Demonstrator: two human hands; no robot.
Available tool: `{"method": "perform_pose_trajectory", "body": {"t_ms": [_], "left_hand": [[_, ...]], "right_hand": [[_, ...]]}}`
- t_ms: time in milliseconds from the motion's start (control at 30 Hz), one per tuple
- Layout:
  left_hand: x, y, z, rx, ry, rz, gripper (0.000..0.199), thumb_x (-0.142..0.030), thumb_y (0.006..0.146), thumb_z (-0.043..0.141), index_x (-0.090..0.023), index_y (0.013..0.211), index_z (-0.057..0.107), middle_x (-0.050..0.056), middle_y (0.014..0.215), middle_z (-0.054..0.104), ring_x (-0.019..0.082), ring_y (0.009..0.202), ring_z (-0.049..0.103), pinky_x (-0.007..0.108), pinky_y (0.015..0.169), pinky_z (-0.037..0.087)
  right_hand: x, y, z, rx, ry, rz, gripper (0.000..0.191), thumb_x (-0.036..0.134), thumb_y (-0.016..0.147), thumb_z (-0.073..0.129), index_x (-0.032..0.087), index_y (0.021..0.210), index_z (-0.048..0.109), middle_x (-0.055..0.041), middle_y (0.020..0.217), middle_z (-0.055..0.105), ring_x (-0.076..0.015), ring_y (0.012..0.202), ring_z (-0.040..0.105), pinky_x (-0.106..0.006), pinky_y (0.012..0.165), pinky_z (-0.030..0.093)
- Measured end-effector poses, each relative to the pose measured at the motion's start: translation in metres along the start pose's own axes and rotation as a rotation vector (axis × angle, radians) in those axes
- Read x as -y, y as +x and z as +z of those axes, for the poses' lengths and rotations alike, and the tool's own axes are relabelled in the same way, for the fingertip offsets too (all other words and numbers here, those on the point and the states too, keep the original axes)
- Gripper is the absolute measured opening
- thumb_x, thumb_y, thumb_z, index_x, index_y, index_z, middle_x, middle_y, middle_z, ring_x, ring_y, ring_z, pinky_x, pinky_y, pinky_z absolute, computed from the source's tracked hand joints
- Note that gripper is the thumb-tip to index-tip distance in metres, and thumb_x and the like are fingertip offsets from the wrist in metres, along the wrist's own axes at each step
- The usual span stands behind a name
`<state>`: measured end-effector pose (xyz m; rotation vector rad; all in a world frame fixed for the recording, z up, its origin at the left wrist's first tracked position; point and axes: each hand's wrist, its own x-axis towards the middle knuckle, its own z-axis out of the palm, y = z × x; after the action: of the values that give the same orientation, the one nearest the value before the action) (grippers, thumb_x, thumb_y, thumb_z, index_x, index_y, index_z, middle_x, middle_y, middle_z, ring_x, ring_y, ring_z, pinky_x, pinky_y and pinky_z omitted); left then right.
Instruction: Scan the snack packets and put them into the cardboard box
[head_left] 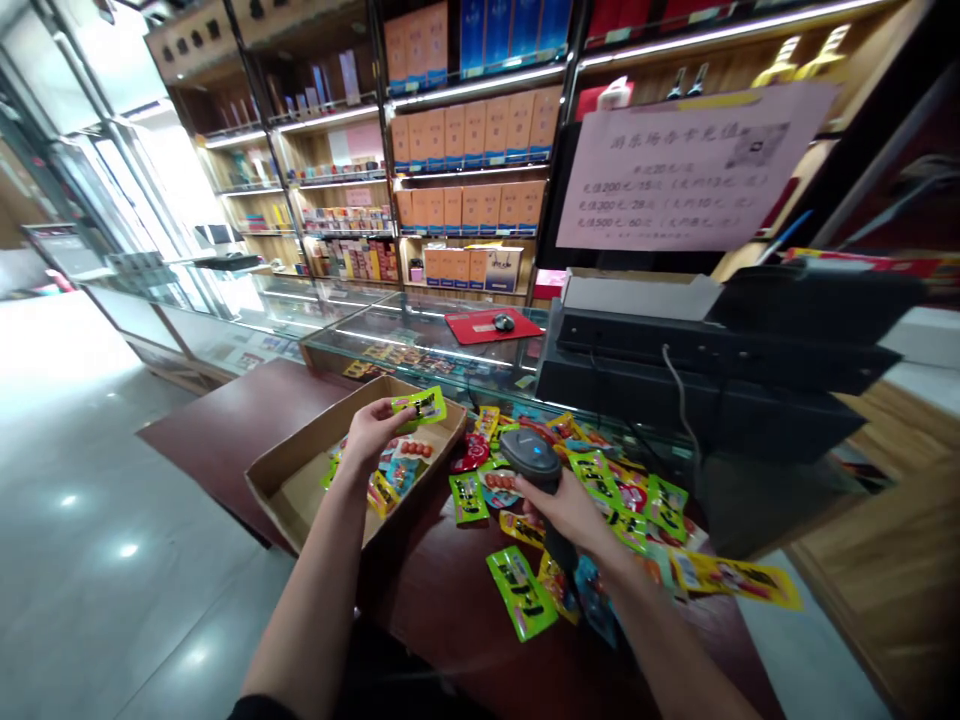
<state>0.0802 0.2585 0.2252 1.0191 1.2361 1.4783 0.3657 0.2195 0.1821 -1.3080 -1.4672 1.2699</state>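
Pinched between the fingers of my left hand (377, 430) is a green snack packet (424, 405), held above a cardboard box (289, 485) with several packets inside. My right hand (566, 510) is wrapped round the handle of a dark barcode scanner (529, 452), whose head shows a small blue light. Under and around the scanner lies a loose pile of green, yellow, red and blue packets (596, 478). One green packet (521, 592) lies nearer to me, apart from most of the pile.
The box and pile rest on a dark red table (420, 590). Behind stand a glass counter (360, 325), a red mat (476, 326) with a mouse (503, 322), and a black machine (622, 350) at right. Stocked shelves (472, 172) line the wall.
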Motion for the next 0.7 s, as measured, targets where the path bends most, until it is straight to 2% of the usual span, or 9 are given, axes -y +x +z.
{"method": "perform_pose_trajectory", "body": {"t_ms": [167, 267, 333, 400, 467, 567, 700], "left_hand": [[-0.014, -0.005, -0.050, -0.115, -0.080, 0.055, 0.049, -0.034, 0.056, 0.083, -0.010, 0.095, 0.066, 0.012, 0.091, 0.071, 0.020, 0.077, 0.069, 0.032, 0.074, 0.057], [-0.017, -0.009, -0.061, -0.125, -0.114, 0.058, 0.050, -0.032, 0.057, 0.083, -0.008, 0.097, 0.065, 0.012, 0.087, 0.070, 0.021, 0.080, 0.069, 0.035, 0.079, 0.056], [-0.015, -0.010, -0.058, -0.119, -0.113, 0.053, 0.050, -0.032, 0.056, 0.083, -0.008, 0.096, 0.065, 0.011, 0.084, 0.070, 0.020, 0.080, 0.069, 0.035, 0.079, 0.056], [-0.009, -0.011, -0.046, -0.095, -0.089, 0.037, 0.049, -0.032, 0.057, 0.082, -0.008, 0.096, 0.065, 0.010, 0.083, 0.070, 0.020, 0.079, 0.068, 0.034, 0.077, 0.057], [-0.002, -0.012, -0.026, -0.043, -0.042, 0.018, 0.048, -0.035, 0.058, 0.081, -0.009, 0.096, 0.065, 0.010, 0.084, 0.070, 0.019, 0.077, 0.068, 0.033, 0.073, 0.057], [0.012, -0.016, 0.015, 0.084, 0.054, -0.016, 0.046, -0.038, 0.060, 0.079, -0.011, 0.094, 0.067, 0.009, 0.083, 0.070, 0.018, 0.074, 0.067, 0.029, 0.064, 0.056], [0.034, -0.019, 0.072, 0.261, 0.154, -0.040, 0.040, -0.041, 0.064, 0.075, -0.012, 0.092, 0.068, 0.008, 0.082, 0.070, 0.015, 0.069, 0.065, 0.023, 0.058, 0.052]], "right_hand": [[-0.004, 0.006, -0.007, -0.010, -0.001, 0.021, 0.036, 0.050, 0.065, 0.070, 0.016, 0.067, 0.058, -0.0027, 0.050, 0.061, -0.0145, 0.042, 0.056, -0.026, 0.045, 0.046], [-0.004, 0.009, -0.012, -0.024, -0.013, 0.024, 0.038, 0.051, 0.064, 0.071, 0.015, 0.067, 0.059, -0.0042, 0.051, 0.062, -0.0155, 0.043, 0.057, -0.027, 0.046, 0.048], [-0.005, 0.010, -0.017, -0.036, -0.026, 0.023, 0.037, 0.050, 0.065, 0.071, 0.015, 0.070, 0.061, -0.0048, 0.053, 0.063, -0.0164, 0.045, 0.058, -0.028, 0.047, 0.048], [-0.004, 0.010, -0.023, -0.060, -0.031, 0.004, 0.036, 0.049, 0.066, 0.071, 0.014, 0.074, 0.062, -0.0043, 0.055, 0.063, -0.0159, 0.045, 0.058, -0.027, 0.047, 0.048], [-0.003, 0.010, -0.031, -0.082, -0.024, -0.027, 0.034, 0.047, 0.068, 0.070, 0.015, 0.074, 0.062, -0.0032, 0.056, 0.063, -0.0146, 0.045, 0.057, -0.026, 0.046, 0.048], [-0.001, 0.008, -0.044, -0.112, 0.000, -0.044, 0.031, 0.045, 0.069, 0.069, 0.016, 0.070, 0.060, -0.0017, 0.055, 0.061, -0.0136, 0.044, 0.055, -0.026, 0.044, 0.047], [0.005, 0.004, -0.058, -0.155, 0.010, -0.039, 0.031, 0.044, 0.070, 0.069, 0.016, 0.077, 0.060, -0.0007, 0.053, 0.061, -0.0149, 0.046, 0.056, -0.027, 0.045, 0.048]]}}
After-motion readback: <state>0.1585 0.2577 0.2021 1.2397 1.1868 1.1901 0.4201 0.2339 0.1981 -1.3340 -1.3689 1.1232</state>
